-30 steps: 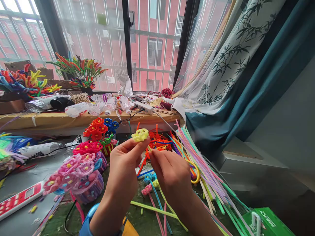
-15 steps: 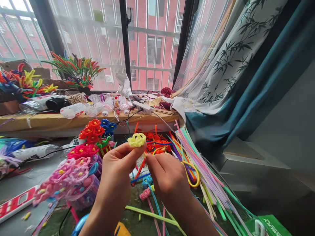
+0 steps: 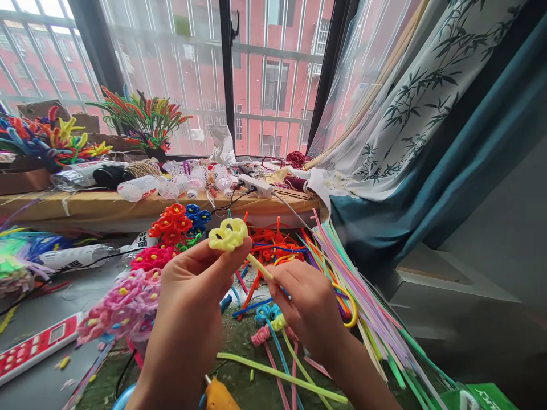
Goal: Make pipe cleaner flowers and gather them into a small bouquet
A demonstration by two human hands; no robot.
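A pale yellow pipe-cleaner flower (image 3: 228, 234) with looped petals is pinched between the thumb and fingers of my left hand (image 3: 192, 302). Its straight yellow stem (image 3: 260, 266) runs down to the right, where the closed fingers of my right hand (image 3: 305, 302) grip the end. Below my hands lie small blue (image 3: 265, 312) and pink pipe-cleaner curls (image 3: 260, 336) on stems. A long yellow-green pipe cleaner (image 3: 282, 376) crosses the dark green surface beneath. Left of my left hand stand bunches of pink flowers (image 3: 123, 304) and orange-red flowers (image 3: 171, 225).
Loose coloured pipe cleaners (image 3: 354, 273) fan out on the right, with yellow-handled scissors (image 3: 351, 304) among them. An orange-yellow glue gun (image 3: 220, 396) lies near the front. Plastic bottles (image 3: 139, 188) and a power strip (image 3: 256, 187) rest on the sill. A red-and-white device (image 3: 38, 347) is at left.
My right hand has moved right and down along the stem, so more of it shows between my hands. The flower in my left hand has shifted slightly left and tilted.
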